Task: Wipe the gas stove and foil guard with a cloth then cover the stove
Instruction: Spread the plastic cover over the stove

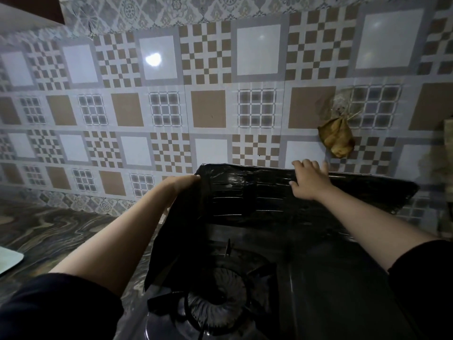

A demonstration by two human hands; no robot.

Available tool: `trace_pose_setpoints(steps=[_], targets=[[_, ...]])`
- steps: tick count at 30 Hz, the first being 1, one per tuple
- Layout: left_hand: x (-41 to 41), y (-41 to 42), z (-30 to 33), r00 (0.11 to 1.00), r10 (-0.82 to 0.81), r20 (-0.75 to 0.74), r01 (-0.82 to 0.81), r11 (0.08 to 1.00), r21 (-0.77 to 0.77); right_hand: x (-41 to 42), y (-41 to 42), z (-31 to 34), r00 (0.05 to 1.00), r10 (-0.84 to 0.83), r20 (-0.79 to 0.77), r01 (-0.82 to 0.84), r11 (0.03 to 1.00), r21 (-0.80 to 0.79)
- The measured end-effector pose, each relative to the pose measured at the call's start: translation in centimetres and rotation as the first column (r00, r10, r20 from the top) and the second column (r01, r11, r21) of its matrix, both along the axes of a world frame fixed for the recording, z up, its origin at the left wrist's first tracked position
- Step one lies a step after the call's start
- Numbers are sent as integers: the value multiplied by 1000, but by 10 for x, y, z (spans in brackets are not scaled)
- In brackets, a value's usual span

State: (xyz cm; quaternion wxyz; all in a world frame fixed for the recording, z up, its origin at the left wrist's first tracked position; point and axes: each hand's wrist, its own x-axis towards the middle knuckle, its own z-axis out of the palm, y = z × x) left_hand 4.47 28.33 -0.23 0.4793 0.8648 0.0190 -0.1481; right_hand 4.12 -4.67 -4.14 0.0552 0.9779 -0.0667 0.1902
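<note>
A: Found the foil guard [257, 200] where?

B: Upright along the back of the gas stove [318, 278], against the tiled wall [208, 109], with its left wing folded forward beside the burner [218, 298]. Looked dark in that dim light, glossy and creased.

A: Judged it heavy?

B: Hardly. Read as a thin sheet: light, springy, ready to buckle or crease under any firm push. Probably sharp-edged and easy to tear at the folds. Looked slick on the face too, perhaps greasy, though too dark to say.

A: Best taken hold of where, then?

B: By the top edge, at two points well apart, to keep it from flopping. Seemed to be handled just so. Saw the right hand [310, 180] on the top edge toward the right, fingers hooked over the rim and thumb pressed on the front face, gripping the sheet. Saw the left hand [186, 180] at the top left corner, touching it, but with the fingers hidden behind the sheet; couldn't tell whether clasped or merely resting.

A: Spotted the cloth, or a cover?

B: Neither. Only a brown pouch [335, 138] hanging on the wall above the guard, and a pale tray corner [9, 261] at the left of the marbled counter [49, 229].

A: Read any brand or label?

B: None. Found no writing on guard, stove or tiles.
</note>
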Motion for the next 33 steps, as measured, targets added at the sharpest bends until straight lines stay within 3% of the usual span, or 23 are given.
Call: trace_pose_setpoints(steps=[8, 13, 16, 19, 21, 27, 33], targets=[[-9, 44, 15, 967, -111, -229, 184, 927, 326, 34, 79, 14, 988, 155, -17, -155, 988, 20], [-5, 67, 7, 948, -125, -293, 241, 882, 405, 49, 137, 13, 946, 322, 21, -323, 942, 93], [-1, 76, 4, 973, -153, -174, 207, 913, 353, 49, 182, 11, 822, 568, 51, -570, 820, 56], [-3, 81, 5, 971, -184, -149, 213, 954, 211, 47, 221, 12, 725, 688, 1, -688, 725, 27], [-7, 83, 6, 957, -218, -191, 249, 956, 153, 50, 234, 16, 750, 660, -40, -659, 751, 37], [-19, 90, 6, 919, -265, -292, 325, 929, 178, 63, 241, 20, 850, 524, -50, -520, 851, 79], [-32, 85, 12, 917, -288, -277, 322, 943, 85, 73, 240, 16, 810, 584, 48, -567, 761, 317]])
